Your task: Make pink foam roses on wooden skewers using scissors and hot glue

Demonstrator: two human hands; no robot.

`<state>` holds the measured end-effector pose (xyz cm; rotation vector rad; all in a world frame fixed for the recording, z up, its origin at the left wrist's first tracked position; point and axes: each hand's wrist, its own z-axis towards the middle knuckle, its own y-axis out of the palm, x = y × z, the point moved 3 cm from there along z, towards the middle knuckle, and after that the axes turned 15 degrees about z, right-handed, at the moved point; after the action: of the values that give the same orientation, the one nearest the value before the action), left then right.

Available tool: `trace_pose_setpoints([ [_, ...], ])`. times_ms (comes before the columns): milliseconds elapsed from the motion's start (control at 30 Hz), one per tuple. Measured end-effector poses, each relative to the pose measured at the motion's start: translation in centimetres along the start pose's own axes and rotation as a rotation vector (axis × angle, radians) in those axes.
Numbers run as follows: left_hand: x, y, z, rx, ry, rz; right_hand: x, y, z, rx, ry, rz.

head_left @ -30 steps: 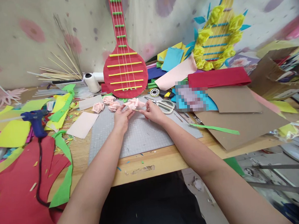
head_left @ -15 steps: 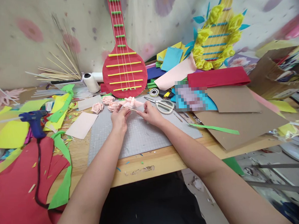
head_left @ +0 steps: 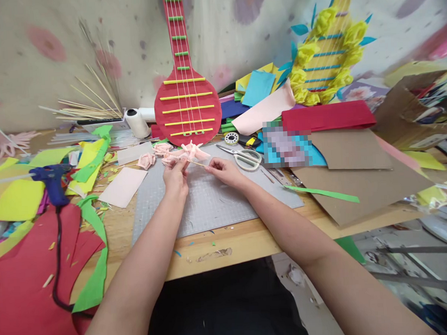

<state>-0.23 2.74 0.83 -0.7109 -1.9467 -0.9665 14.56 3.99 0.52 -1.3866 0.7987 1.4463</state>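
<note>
Over the grey cutting mat (head_left: 210, 203), my left hand (head_left: 176, 179) is closed on a pale pink crepe-paper flower (head_left: 192, 151) whose strips flare out above the fingers. My right hand (head_left: 226, 172) pinches the right end of a thin wooden stick (head_left: 198, 164), which runs from the flower. Finished-looking pink paper roses (head_left: 145, 161) lie just left of my left hand. Scissors (head_left: 247, 158) with white handles rest beyond my right hand. Behind the flower stands a red paper lute (head_left: 188, 112) with yellow bars and white strings.
A blue glue gun (head_left: 54, 182) and coloured paper scraps crowd the left side. Brown cardboard (head_left: 359, 190) with a green strip (head_left: 322, 194) lies at right. At the back stand a thread spool (head_left: 137, 123), wooden skewers (head_left: 89, 107) and a yellow flowered instrument (head_left: 323, 62).
The right hand has shifted slightly right and down, its fingers lower along the stick. The flower has tipped a little left in the left hand. The camera view has moved slightly.
</note>
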Motion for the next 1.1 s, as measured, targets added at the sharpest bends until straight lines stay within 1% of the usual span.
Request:
trace_pose_setpoints([
  [100, 0.06, -0.05, 0.09, 0.009, -0.007, -0.014, -0.06, 0.29, -0.11, -0.024, -0.035, 0.012],
  [267, 0.16, -0.05, 0.08, 0.019, 0.023, 0.011, 0.14, 0.42, -0.15, -0.043, -0.069, -0.037],
  [433, 0.12, 0.03, -0.02, 0.001, 0.034, 0.026, 0.07, 0.19, -0.14, 0.034, -0.006, -0.072],
  [533, 0.0, -0.06, 0.12, 0.015, 0.023, 0.026, -0.03, 0.15, -0.17, 0.054, 0.044, -0.076],
  [700, -0.12, -0.17, 0.47, 0.026, 0.025, 0.041, 0.08, 0.3, -0.21, 0.041, 0.031, -0.092],
  [867, -0.25, -0.23, 0.73, 0.017, 0.038, 0.041, 0.51, 0.5, -0.14, 0.004, 0.028, -0.185],
  [933, -0.25, -0.24, 0.76, 0.004, 0.041, 0.037, 0.6, 0.49, -0.07, 0.005, 0.025, -0.21],
  [1100, -0.27, -0.1, 0.69, -0.083, 0.019, 0.045, 0.79, 0.09, 0.12, 0.034, 0.049, -0.242],
])
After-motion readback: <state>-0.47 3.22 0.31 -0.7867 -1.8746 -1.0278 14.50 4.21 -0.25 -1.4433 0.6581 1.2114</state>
